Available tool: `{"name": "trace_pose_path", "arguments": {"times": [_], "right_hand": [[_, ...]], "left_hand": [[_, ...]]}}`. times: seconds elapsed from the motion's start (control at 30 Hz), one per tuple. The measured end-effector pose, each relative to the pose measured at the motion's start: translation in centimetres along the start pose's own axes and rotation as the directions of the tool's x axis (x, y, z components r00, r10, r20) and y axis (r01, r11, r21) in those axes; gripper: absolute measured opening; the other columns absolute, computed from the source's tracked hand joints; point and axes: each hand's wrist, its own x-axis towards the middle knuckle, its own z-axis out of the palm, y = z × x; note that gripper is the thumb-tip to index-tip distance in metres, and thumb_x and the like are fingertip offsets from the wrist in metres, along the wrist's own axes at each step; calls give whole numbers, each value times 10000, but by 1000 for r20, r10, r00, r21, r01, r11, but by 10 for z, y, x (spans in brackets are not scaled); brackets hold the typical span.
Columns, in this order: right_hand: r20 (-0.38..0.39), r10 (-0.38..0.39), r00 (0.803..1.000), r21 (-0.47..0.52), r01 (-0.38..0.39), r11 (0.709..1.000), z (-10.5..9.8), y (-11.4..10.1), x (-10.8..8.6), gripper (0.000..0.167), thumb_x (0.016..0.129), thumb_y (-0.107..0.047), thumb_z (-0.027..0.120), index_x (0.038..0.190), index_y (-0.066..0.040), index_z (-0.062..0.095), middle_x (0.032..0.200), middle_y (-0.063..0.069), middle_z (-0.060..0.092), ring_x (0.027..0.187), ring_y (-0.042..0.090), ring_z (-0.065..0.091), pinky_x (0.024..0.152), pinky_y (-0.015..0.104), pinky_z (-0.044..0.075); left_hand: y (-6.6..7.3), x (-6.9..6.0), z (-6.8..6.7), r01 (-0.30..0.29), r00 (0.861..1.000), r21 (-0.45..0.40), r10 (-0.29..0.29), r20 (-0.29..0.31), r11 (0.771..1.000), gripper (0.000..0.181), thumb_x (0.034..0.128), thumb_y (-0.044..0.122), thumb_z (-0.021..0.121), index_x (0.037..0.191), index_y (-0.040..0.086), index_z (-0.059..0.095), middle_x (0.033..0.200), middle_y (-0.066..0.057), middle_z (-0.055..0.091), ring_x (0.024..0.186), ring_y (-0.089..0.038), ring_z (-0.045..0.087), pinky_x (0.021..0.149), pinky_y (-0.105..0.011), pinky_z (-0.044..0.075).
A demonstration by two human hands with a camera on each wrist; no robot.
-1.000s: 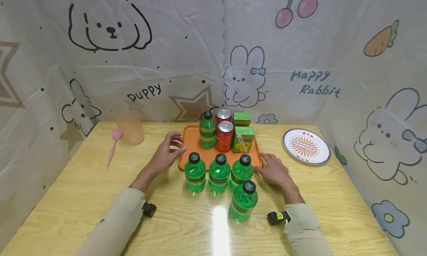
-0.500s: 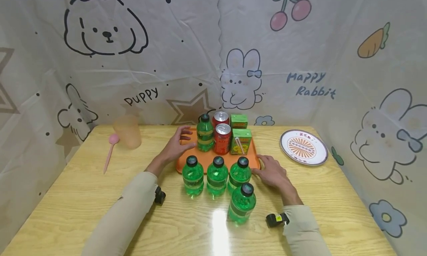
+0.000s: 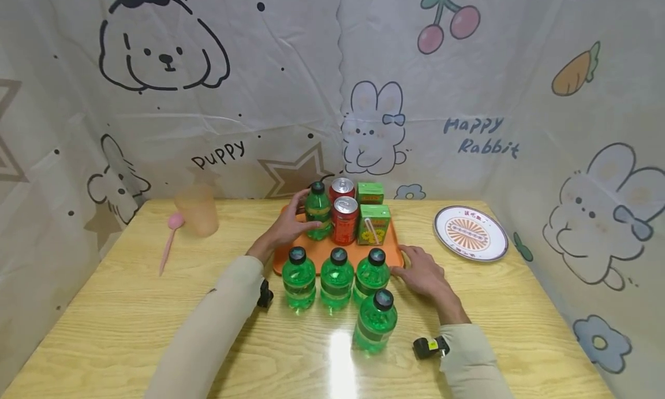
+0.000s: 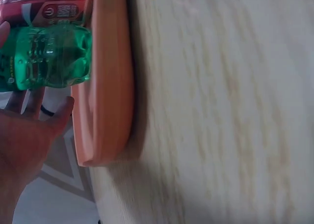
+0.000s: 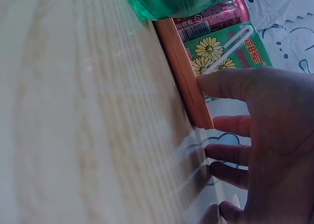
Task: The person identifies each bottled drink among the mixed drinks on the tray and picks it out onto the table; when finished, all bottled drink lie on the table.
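Observation:
An orange tray carries a green bottle, two red cans and two green juice boxes. My left hand reaches round that bottle, its thumb in front and its fingers passing behind. In the left wrist view the fingers look fairly straight beside the bottle; a firm hold is not visible. At the tray's right front corner, my right hand pinches the rim between thumb and index finger, the other fingers spread outside it. Several green bottles stand before the tray.
A white patterned plate lies at the back right of the wooden table. To the left are a translucent peach-coloured cup and a pink spoon. A printed curtain closes off the back and sides.
My left hand has moved right and inward, from the tray's left edge to around the bottle on it. The right hand stays at the tray corner, and the head view has shifted slightly.

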Motion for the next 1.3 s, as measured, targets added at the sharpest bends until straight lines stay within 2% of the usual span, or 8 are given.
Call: {"name": "trace_pose_path", "arguments": {"times": [0.27, 0.57, 0.8, 1.13, 1.3], "right_hand": [[-4, 6, 1000, -10, -6, 1000, 0, -1, 0, 666, 931, -443, 572, 1492, -148, 367, 1506, 176, 371, 1367, 432, 342, 1001, 683, 320], [-11, 7, 1000, -2, -7, 1000, -2, 1, 0, 660, 928, -437, 579, 1488, -154, 375, 1508, 169, 374, 1374, 424, 340, 1007, 676, 321], [-10, -4, 1000, 2, 4, 1000, 0, 1, 0, 666, 927, -442, 579, 1489, -148, 374, 1510, 176, 367, 1368, 434, 341, 996, 688, 318], [2, -6, 1000, 3, 6, 1000, 1, -1, 0, 671, 927, -447, 574, 1493, -152, 367, 1516, 175, 358, 1374, 436, 334, 1000, 690, 312], [2, -4, 1000, 7, 4, 1000, 0, -1, 0, 681, 922, -465, 570, 1493, -155, 365, 1517, 179, 356, 1377, 438, 329, 1001, 698, 307]], "left_hand": [[-5, 6, 6, 47, 999, -28, -47, 9, 998, 861, 843, 203, 757, 1495, 248, 196, 1465, -176, 401, 1354, -359, 399, 1099, -540, 373], [-3, 7, 10, 8, 1000, -34, -8, 0, 999, 856, 850, 203, 754, 1492, 225, 189, 1455, -177, 419, 1339, -353, 431, 1087, -516, 399], [-4, 6, 11, 19, 1000, 23, -18, -24, 1000, 915, 831, 278, 769, 1514, 259, 159, 1471, -168, 394, 1333, -348, 431, 1082, -520, 404], [-6, -10, 0, -14, 997, 80, 20, -74, 997, 883, 813, 283, 788, 1494, 248, 226, 1400, -204, 464, 1244, -393, 517, 992, -549, 470], [-4, -19, -10, -50, 991, 14, 51, -120, 999, 871, 821, 240, 783, 1490, 243, 225, 1390, -199, 450, 1220, -403, 534, 978, -554, 481]]}}
